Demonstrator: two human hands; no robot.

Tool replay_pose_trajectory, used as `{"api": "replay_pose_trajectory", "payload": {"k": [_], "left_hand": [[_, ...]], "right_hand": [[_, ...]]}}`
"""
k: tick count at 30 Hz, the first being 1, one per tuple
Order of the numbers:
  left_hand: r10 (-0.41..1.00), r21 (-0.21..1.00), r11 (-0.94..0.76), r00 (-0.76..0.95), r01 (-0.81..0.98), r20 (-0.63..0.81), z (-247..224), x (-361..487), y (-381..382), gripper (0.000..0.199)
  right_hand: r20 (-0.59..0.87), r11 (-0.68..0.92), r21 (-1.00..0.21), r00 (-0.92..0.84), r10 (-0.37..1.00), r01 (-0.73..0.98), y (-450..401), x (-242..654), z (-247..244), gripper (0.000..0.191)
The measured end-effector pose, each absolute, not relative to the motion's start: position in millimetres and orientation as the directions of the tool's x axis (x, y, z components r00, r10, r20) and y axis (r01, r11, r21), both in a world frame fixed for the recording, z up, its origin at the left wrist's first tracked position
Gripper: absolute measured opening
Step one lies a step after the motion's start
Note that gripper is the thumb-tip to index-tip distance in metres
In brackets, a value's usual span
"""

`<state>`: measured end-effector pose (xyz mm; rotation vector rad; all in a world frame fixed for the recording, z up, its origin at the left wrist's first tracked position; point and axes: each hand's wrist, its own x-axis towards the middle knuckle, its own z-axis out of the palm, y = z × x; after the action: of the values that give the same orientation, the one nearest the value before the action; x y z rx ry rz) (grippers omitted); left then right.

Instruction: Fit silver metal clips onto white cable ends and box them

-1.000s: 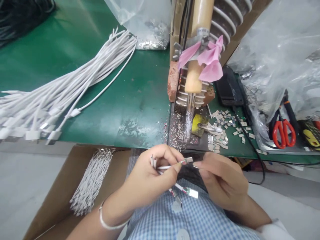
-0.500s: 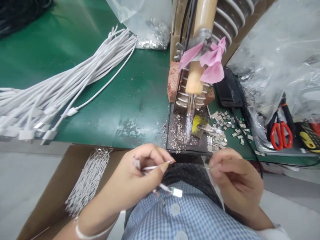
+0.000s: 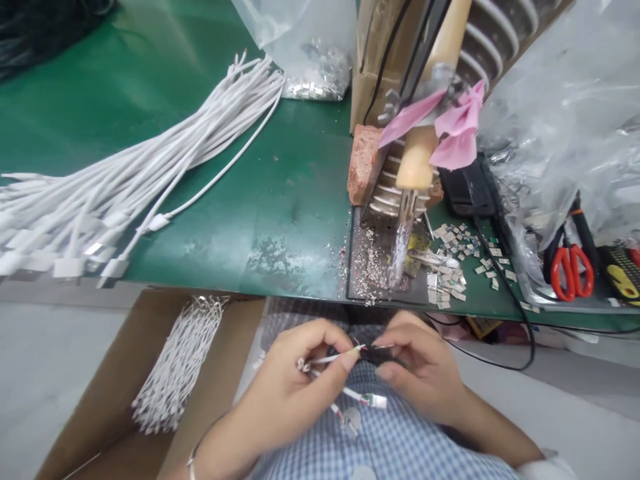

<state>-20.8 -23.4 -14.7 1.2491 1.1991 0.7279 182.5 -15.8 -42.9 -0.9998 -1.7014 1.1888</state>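
My left hand [image 3: 310, 373] is closed around several thin white cables, its thumb and index finger pinching one white cable [image 3: 325, 360] near its stripped end. Small coloured wires [image 3: 361, 348] poke out past those fingertips. Below the thumb hangs another cable end with a small metal connector [image 3: 376, 401] on it. My right hand [image 3: 423, 367] is just to the right of the bare wires, thumb and index finger apart. A thin glint shows at its index fingertip; I cannot make out what it is. Both hands are in front of the table edge, over a blue checked garment [image 3: 400, 440].
A soldering iron [image 3: 415, 163] is fixed tip-down beside a brick [image 3: 364, 163]. Loose small connectors [image 3: 453, 243] lie to its right, near red-handled cutters [image 3: 571, 270]. White cables [image 3: 165, 147] lie on the green table [image 3: 300, 220]. A cardboard box [image 3: 100, 393] holds more cables [image 3: 180, 367].
My right hand has come left and closer to my left hand, and its thumb and index finger have parted. The view has shifted, so the table things appear slightly further right.
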Motion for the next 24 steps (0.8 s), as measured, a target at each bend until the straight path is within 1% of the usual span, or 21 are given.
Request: {"api": "replay_pose_trajectory", "payload": {"k": [2,4,5,7,9,11,13,14,16,18,22,24], "left_hand": [[0.931,0.964,0.14,0.301,0.226,-0.206,-18.3,-16.1,-23.7,0.015],[0.934,0.962,0.072,0.32,0.264,-0.158,-19.5,-13.1,-24.2,0.013],[0.933,0.96,0.051,0.33,0.276,-0.145,-19.0,-12.6,-24.3,0.013],[0.927,0.959,0.021,0.355,0.282,-0.125,-16.2,-14.0,-24.0,0.013],[0.904,0.966,-0.014,0.415,0.259,-0.099,-12.2,-17.4,-23.1,0.013],[0.863,0.972,-0.042,0.498,0.232,-0.082,-8.9,-20.8,-22.5,0.013],[0.84,0.979,-0.029,0.535,0.204,-0.087,-8.1,-22.1,-23.5,0.013],[0.843,0.982,-0.005,0.528,0.188,-0.097,-8.8,-21.6,-24.8,0.012],[0.864,0.989,0.056,0.489,0.138,-0.117,-11.8,-18.3,-28.9,0.01],[0.869,0.991,0.114,0.477,0.072,-0.135,-16.0,-13.0,-34.4,0.008],[0.861,0.987,0.159,0.49,-0.003,-0.137,-22.9,-2.9,-43.1,0.008],[0.862,0.99,0.143,0.49,0.004,-0.127,-23.6,0.0,-43.6,0.007]], "right_hand": [[0.2,0.266,-0.952,-0.347,0.916,0.153,-13.2,175.2,-41.7,0.017],[0.218,0.289,-0.943,-0.348,0.912,0.167,-10.7,172.4,-39.3,0.011],[0.222,0.297,-0.938,-0.353,0.909,0.177,-9.4,172.7,-37.7,0.008],[0.227,0.305,-0.939,-0.375,0.899,0.162,-6.8,175.6,-34.0,0.008],[0.206,0.279,-0.955,-0.459,0.864,0.097,-4.0,179.6,-30.2,0.013],[0.174,0.22,-0.975,-0.583,0.794,0.009,-1.7,182.3,-27.7,0.02],[0.186,0.196,-0.979,-0.615,0.766,-0.052,-0.9,182.1,-27.2,0.024],[0.215,0.218,-0.974,-0.579,0.786,-0.065,-1.3,180.9,-27.7,0.023],[0.288,0.297,-0.953,-0.454,0.843,-0.054,-3.1,177.6,-29.2,0.019],[0.352,0.366,-0.93,-0.368,0.861,-0.034,-5.4,174.5,-30.5,0.015],[0.434,0.447,-0.894,-0.321,0.842,-0.037,-9.7,171.6,-32.7,0.011],[0.432,0.436,-0.898,-0.289,0.854,-0.055,-11.8,170.4,-35.1,0.011]]}}
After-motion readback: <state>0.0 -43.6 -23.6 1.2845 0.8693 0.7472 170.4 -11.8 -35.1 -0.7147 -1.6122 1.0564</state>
